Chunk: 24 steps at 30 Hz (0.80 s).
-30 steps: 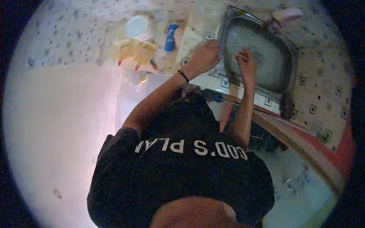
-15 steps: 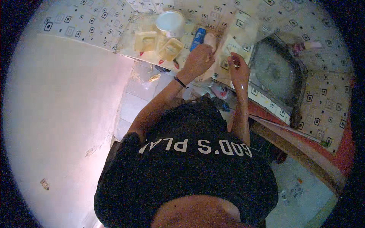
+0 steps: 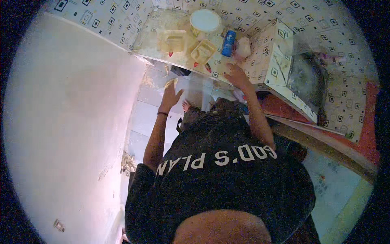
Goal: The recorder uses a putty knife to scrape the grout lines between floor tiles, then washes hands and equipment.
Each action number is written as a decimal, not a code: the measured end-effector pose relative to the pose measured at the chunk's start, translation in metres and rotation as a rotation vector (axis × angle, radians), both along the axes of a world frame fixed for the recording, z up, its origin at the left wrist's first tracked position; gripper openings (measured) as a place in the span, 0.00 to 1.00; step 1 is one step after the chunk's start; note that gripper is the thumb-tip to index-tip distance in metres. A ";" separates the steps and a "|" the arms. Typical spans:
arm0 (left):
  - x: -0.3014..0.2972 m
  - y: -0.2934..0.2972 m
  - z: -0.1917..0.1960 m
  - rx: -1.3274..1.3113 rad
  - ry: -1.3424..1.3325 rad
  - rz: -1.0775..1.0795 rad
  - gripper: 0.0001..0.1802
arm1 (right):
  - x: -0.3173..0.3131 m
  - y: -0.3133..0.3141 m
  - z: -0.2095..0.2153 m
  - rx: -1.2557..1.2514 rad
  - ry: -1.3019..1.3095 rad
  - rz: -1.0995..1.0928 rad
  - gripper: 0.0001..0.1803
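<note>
My left hand [image 3: 172,98] hangs in the air over the tiled floor, short of the counter, with thumb and fingers apart and nothing visible in it. Just past its fingertips shows a yellowish scrap [image 3: 171,83], seemingly on the floor. At the counter's front edge my right hand [image 3: 239,77] has its fingers spread, palm down, and appears empty. Nearest to it on the counter are a blue bottle [image 3: 228,43] and a pale, pinkish-white bundle [image 3: 243,47]. Further left sit two open cream plastic containers [image 3: 203,52], [image 3: 172,42] and a tub with a white lid [image 3: 205,20].
A patterned counter [image 3: 152,42] runs along the back wall. On the right rises a patterned raised ledge [image 3: 269,52] with a dark grey panel [image 3: 307,77] beside it. A pale wall [image 3: 73,122] stands left. Below the counter lies a black bag [image 3: 180,70].
My left hand has come away from the counter, down and left, and opened. The right hand has moved left to the counter edge, fingers spread. The view has shifted slightly.
</note>
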<state>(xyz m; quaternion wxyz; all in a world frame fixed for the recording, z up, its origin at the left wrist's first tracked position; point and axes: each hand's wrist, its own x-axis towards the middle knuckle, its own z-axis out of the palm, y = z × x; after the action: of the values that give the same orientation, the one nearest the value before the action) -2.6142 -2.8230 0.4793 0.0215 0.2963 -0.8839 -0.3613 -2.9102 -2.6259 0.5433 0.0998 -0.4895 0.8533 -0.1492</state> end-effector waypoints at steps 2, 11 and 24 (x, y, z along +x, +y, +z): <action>0.044 -0.006 0.001 0.118 -0.053 0.119 0.43 | -0.003 -0.018 -0.021 0.060 -0.133 0.015 0.33; 0.125 -0.040 -0.036 0.194 -0.116 0.390 0.34 | 0.036 -0.122 -0.128 0.108 -1.617 -0.402 0.27; 0.254 -0.055 -0.101 0.482 -0.408 0.458 0.34 | -0.009 -0.174 -0.206 -0.447 -1.853 -1.018 0.18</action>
<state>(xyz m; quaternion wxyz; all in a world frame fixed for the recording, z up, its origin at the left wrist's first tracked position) -2.3597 -2.8778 0.3787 -0.1447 0.5483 -0.6708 -0.4780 -2.9197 -2.8002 0.3373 0.5412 0.2189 0.5024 -0.6378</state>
